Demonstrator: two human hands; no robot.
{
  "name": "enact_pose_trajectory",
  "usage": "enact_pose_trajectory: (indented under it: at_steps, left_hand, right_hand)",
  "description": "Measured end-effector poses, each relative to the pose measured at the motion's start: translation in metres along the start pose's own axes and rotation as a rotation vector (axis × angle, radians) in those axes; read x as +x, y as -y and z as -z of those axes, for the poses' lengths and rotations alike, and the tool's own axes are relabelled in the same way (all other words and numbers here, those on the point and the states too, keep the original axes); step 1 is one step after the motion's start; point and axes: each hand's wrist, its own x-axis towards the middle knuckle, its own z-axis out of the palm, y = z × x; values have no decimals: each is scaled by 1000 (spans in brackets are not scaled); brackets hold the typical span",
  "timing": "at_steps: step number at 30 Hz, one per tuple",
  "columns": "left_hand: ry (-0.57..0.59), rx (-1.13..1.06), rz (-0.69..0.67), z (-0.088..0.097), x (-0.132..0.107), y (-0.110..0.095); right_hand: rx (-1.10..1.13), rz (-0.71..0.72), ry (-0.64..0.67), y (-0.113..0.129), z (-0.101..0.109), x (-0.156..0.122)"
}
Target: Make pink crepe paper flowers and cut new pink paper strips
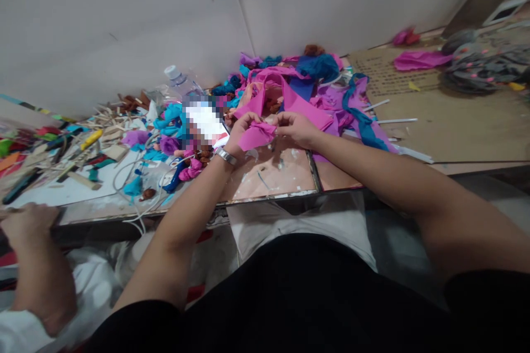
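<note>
Head view, both hands (239,133) (298,128) pinching a pink sheet (257,137), clear capped bottle (183,84) beyond, contents unclear

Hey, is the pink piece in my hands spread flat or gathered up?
Partly gathered: the pink piece is crumpled toward the right hand, while its end by the left hand looks smooth.

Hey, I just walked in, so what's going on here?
Someone's left hand holds a crumpled pink piece over the table, with the right hand at its gathered end. Larger pink sheets lie just behind. A bottle stands nearby, and another person's hand is at the far left.
</note>
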Motion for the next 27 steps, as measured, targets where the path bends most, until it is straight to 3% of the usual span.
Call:
enact_pose_trajectory:
  at_steps: [5, 17, 27]
  left_hand:
    - [30, -4, -19, 4, -1, 2]
    - [-38, 24, -56, 7, 2, 4]
    - [-195, 129, -165, 9, 4, 12]
  right_hand:
    - [-47, 27, 13, 4, -3, -4]
    - [-81, 55, -18, 5, -1, -1]
    - [-17, 64, -33, 2, -1, 0]
